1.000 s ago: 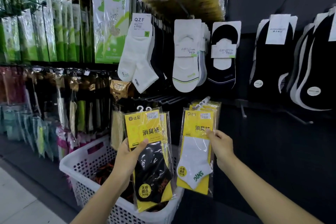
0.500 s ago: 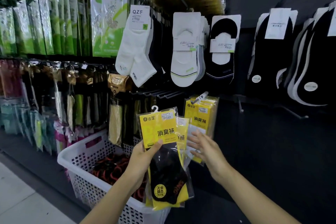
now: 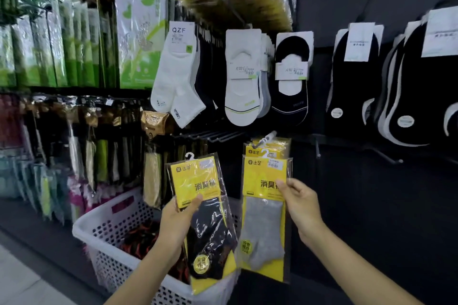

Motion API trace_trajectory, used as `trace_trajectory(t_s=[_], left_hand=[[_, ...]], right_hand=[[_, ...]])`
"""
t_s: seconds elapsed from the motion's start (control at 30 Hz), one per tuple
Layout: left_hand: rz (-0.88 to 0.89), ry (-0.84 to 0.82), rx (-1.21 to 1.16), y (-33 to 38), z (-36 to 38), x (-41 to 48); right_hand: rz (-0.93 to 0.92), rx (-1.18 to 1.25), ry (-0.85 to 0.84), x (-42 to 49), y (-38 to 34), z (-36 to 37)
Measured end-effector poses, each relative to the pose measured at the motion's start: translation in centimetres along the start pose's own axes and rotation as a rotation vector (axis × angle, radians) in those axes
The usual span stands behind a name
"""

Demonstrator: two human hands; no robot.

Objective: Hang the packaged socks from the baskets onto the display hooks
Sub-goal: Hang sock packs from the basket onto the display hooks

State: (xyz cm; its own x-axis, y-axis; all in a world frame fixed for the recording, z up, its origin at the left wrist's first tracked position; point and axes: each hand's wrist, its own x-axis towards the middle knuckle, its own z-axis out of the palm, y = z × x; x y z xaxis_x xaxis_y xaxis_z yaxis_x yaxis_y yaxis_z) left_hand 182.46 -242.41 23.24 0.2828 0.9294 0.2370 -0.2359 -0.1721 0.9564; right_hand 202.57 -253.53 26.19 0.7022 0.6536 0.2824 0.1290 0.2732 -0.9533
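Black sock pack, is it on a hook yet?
Off. The left hand holds the black sock pack over the basket; its white hanger catches nothing.

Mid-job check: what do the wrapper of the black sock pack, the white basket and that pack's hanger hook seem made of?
The black sock pack: clear glossy plastic film, by its glare streaks and crinkles, over a yellow insert, probably card. The white basket: rigid matte plastic, moulded with perforated walls. The hanger hook: seemingly white plastic, too small to confirm.
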Motion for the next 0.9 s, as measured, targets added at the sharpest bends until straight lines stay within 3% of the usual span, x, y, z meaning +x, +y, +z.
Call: trace_trajectory(t_s=[0.27,0.63,0.73,0.9], left_hand=[[0.029,0.013,0.007,0.4,-0.9,1.7],[-0.025,-0.072,0.022,-0.4,1.1,2.2],[-0.062,-0.108,0.013,-0.6,2.2,1.8],[-0.070,-0.163,0.029,-0.5,5.0,0.6]], right_hand=[[0.028,-0.070,0.028,3.9,0.6,2.0],[0.244,-0.257,0.436,8.1,4.5,0.7],[0.258,-0.157,0.312,6.4,4.7,0.4],[0.210,-0.009,-0.186,1.4,1.7,1.2]])
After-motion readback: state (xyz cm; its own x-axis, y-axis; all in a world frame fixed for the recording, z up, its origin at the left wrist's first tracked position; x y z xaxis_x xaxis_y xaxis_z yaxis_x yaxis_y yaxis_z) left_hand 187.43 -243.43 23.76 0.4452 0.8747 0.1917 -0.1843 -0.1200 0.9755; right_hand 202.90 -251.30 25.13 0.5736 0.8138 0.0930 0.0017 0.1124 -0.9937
